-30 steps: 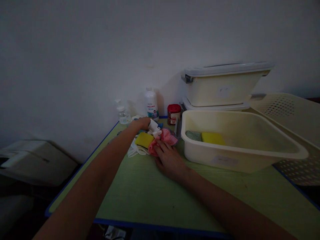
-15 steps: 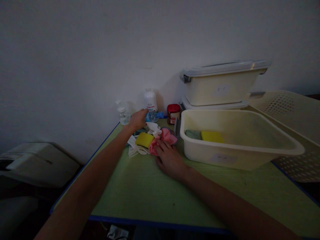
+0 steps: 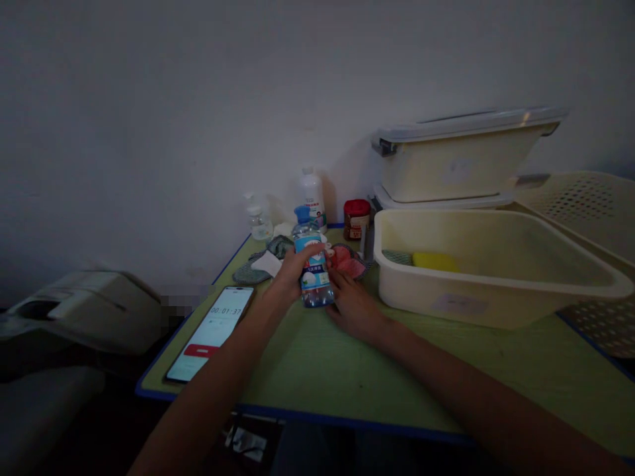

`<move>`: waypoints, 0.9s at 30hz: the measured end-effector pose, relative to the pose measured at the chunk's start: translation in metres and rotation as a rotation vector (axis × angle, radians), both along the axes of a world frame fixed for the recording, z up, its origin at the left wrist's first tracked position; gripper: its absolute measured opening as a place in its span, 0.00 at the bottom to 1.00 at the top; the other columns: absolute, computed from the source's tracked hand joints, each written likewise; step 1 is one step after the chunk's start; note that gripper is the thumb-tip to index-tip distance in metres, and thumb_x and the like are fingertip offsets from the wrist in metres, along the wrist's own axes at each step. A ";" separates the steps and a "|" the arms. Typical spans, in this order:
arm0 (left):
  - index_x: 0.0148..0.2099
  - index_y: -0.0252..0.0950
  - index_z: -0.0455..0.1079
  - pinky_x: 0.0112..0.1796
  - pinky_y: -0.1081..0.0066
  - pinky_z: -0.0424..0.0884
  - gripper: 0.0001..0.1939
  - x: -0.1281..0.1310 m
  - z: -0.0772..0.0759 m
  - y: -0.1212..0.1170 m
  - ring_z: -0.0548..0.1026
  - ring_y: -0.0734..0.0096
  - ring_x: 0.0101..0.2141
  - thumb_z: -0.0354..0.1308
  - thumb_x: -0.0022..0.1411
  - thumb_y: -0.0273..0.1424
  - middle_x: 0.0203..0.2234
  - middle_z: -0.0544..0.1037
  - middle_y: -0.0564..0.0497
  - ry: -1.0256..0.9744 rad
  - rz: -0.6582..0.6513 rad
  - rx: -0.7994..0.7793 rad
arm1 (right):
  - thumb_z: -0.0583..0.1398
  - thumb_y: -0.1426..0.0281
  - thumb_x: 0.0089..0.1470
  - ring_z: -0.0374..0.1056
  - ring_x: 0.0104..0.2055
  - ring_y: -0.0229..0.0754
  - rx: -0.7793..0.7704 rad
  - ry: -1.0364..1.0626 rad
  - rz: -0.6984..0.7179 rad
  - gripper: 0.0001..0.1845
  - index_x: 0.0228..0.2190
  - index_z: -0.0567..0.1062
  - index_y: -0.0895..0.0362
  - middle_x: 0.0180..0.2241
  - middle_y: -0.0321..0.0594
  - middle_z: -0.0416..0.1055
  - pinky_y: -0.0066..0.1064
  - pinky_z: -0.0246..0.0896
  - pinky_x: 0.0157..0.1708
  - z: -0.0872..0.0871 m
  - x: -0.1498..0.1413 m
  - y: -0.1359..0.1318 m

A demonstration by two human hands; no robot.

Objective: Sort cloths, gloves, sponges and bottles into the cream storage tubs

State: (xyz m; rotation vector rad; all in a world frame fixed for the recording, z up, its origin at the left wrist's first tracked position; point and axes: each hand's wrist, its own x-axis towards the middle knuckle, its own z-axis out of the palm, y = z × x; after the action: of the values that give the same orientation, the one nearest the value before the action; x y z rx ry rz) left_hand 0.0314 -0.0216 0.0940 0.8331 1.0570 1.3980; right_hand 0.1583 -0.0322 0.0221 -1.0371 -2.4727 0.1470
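My left hand (image 3: 294, 276) is wrapped round a small clear water bottle (image 3: 311, 268) with a blue cap and blue label, held upright above the green table (image 3: 347, 370). My right hand (image 3: 353, 305) rests palm down on the table just right of the bottle, its fingers stretched toward a pink cloth (image 3: 350, 264). A white cloth (image 3: 268, 263) and a grey-green mesh cloth (image 3: 247, 273) lie behind my left hand.
A cream tub (image 3: 496, 301) at the right holds a yellow sponge (image 3: 435, 260). Two lidded bins (image 3: 461, 165) are stacked behind it, a perforated basket (image 3: 590, 211) beside them. A phone (image 3: 211, 332) lies at the left edge. A white bottle (image 3: 312, 193), pump bottle (image 3: 257, 218) and red jar (image 3: 357, 218) stand by the wall.
My left hand has lifted the blue-capped bottle from the back of the table and brought it toward me, upright. The view shifted left, showing the phone. My right hand stayed on the table.
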 end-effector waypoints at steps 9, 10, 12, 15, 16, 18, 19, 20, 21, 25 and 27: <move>0.27 0.32 0.68 0.18 0.75 0.66 0.11 -0.015 -0.022 -0.009 0.69 0.77 0.14 0.63 0.42 0.32 0.15 0.71 0.55 0.058 -0.260 -0.118 | 0.55 0.76 0.50 0.58 0.53 0.50 0.128 0.087 -0.042 0.19 0.46 0.69 0.65 0.50 0.54 0.62 0.41 0.62 0.50 0.001 0.003 -0.002; 0.28 0.32 0.69 0.19 0.75 0.67 0.11 -0.019 -0.023 -0.008 0.69 0.76 0.15 0.64 0.40 0.31 0.15 0.72 0.54 0.111 -0.284 -0.130 | 0.56 0.75 0.49 0.59 0.52 0.51 0.155 0.098 -0.058 0.18 0.44 0.71 0.65 0.49 0.53 0.63 0.42 0.63 0.48 0.003 0.004 -0.003; 0.28 0.32 0.69 0.18 0.75 0.66 0.13 -0.026 -0.027 -0.006 0.70 0.75 0.15 0.67 0.37 0.30 0.15 0.73 0.54 0.214 -0.337 -0.142 | 0.57 0.73 0.49 0.61 0.47 0.50 0.195 0.113 -0.073 0.12 0.37 0.74 0.62 0.44 0.52 0.65 0.41 0.65 0.44 0.005 0.004 -0.006; 0.28 0.32 0.70 0.19 0.75 0.66 0.14 -0.033 -0.033 -0.002 0.70 0.75 0.15 0.67 0.36 0.31 0.15 0.74 0.52 0.269 -0.389 -0.133 | 0.56 0.73 0.50 0.65 0.39 0.46 0.161 0.106 -0.088 0.08 0.31 0.74 0.60 0.38 0.48 0.67 0.37 0.66 0.37 0.007 0.003 -0.007; 0.28 0.32 0.70 0.19 0.76 0.66 0.14 -0.034 -0.034 0.000 0.70 0.75 0.16 0.67 0.36 0.31 0.16 0.74 0.53 0.265 -0.373 -0.125 | 0.55 0.74 0.50 0.65 0.37 0.45 0.121 0.102 -0.097 0.08 0.32 0.74 0.60 0.38 0.48 0.67 0.36 0.66 0.36 0.006 0.003 -0.006; 0.29 0.33 0.70 0.19 0.77 0.65 0.14 -0.034 -0.036 0.003 0.70 0.76 0.16 0.67 0.37 0.30 0.16 0.74 0.54 0.254 -0.292 -0.099 | 0.55 0.76 0.49 0.67 0.38 0.45 0.024 0.125 -0.115 0.11 0.36 0.73 0.61 0.38 0.49 0.69 0.37 0.67 0.37 0.004 0.002 -0.001; 0.30 0.33 0.70 0.19 0.77 0.65 0.14 -0.032 -0.037 0.005 0.70 0.77 0.16 0.67 0.37 0.30 0.17 0.74 0.55 0.246 -0.242 -0.084 | 0.55 0.77 0.48 0.68 0.39 0.46 -0.018 0.149 -0.122 0.14 0.39 0.72 0.62 0.39 0.49 0.70 0.38 0.66 0.40 0.002 0.002 0.001; 0.30 0.33 0.70 0.19 0.77 0.66 0.14 -0.030 -0.038 0.006 0.70 0.77 0.16 0.67 0.38 0.30 0.17 0.74 0.55 0.231 -0.202 -0.072 | 0.54 0.78 0.48 0.68 0.42 0.47 -0.050 0.179 -0.120 0.17 0.42 0.71 0.62 0.41 0.50 0.70 0.39 0.66 0.42 0.000 0.002 0.004; 0.31 0.33 0.70 0.19 0.77 0.66 0.14 -0.028 -0.038 0.008 0.70 0.77 0.16 0.67 0.39 0.30 0.18 0.74 0.55 0.206 -0.170 -0.068 | 0.54 0.79 0.47 0.67 0.45 0.47 -0.073 0.210 -0.103 0.21 0.45 0.69 0.63 0.43 0.50 0.70 0.40 0.64 0.46 -0.002 0.003 0.007; 0.29 0.32 0.69 0.20 0.76 0.69 0.13 -0.017 -0.043 0.012 0.71 0.76 0.16 0.64 0.47 0.36 0.17 0.74 0.54 0.065 -0.085 -0.102 | 0.52 0.79 0.50 0.65 0.51 0.46 -0.135 0.337 0.024 0.27 0.54 0.62 0.64 0.51 0.53 0.66 0.41 0.59 0.52 -0.006 0.004 0.013; 0.30 0.32 0.69 0.20 0.76 0.68 0.16 -0.013 -0.048 0.013 0.70 0.77 0.15 0.60 0.52 0.42 0.17 0.73 0.54 -0.011 -0.065 -0.109 | 0.51 0.76 0.54 0.67 0.49 0.45 -0.163 0.419 0.046 0.23 0.52 0.63 0.63 0.49 0.51 0.68 0.41 0.61 0.50 -0.005 0.004 0.012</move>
State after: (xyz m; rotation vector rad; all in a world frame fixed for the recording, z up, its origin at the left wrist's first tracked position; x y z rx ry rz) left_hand 0.0188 -0.0085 0.0460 0.7726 1.0785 1.2774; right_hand 0.1626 -0.0204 0.0175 -0.9041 -2.1285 0.5319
